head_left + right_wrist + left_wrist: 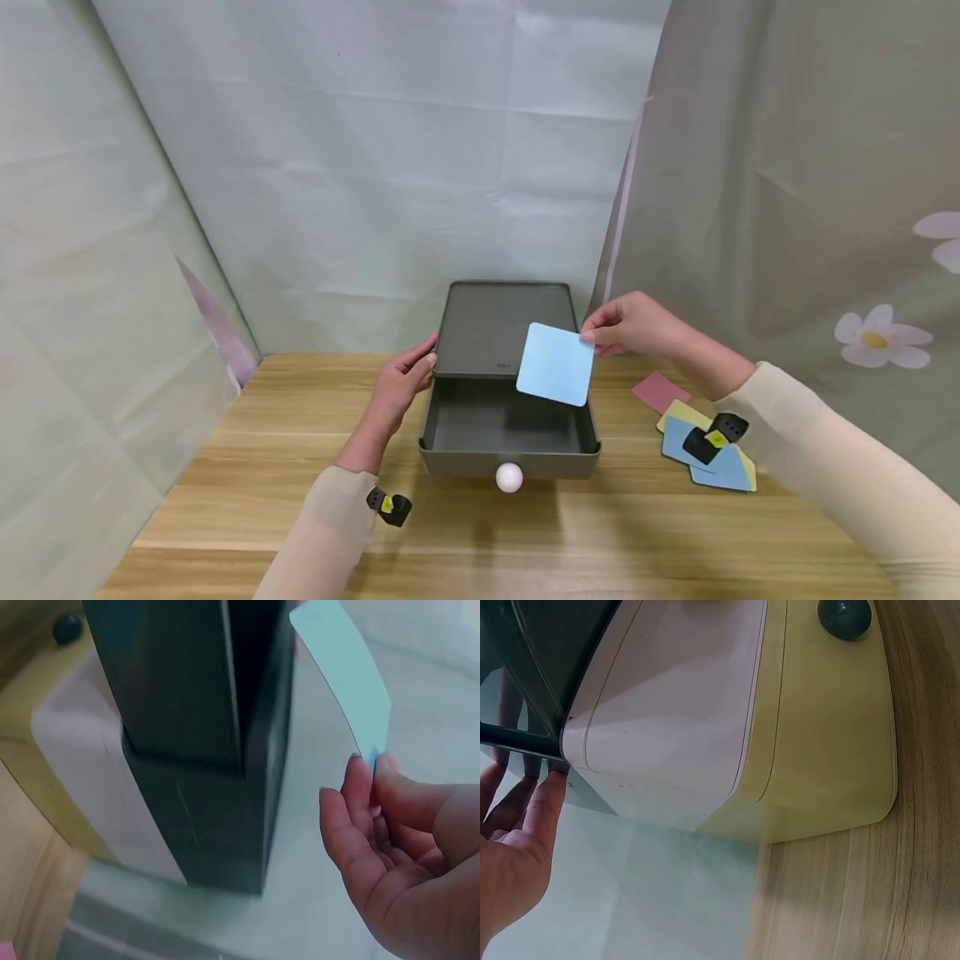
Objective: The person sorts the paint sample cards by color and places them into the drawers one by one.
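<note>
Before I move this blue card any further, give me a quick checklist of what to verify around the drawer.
1. Card held firmly: the right hand pinches the light blue card at one corner, the rest hanging free. Ok, though a corner grip is light.
2. Drawer open: the drawer with the white knob is pulled out under the card. Ok.
3. Drawer free inside: nothing shows on its visible floor. Ok.
4. Box steadied: the left hand rests with its fingers against the left edge of the dark box. Ok.
5. Card over the opening: its lower part overlaps the drawer in the head view; true height cannot tell.
6. Other cards lie apart on the table. Ok.
</note>
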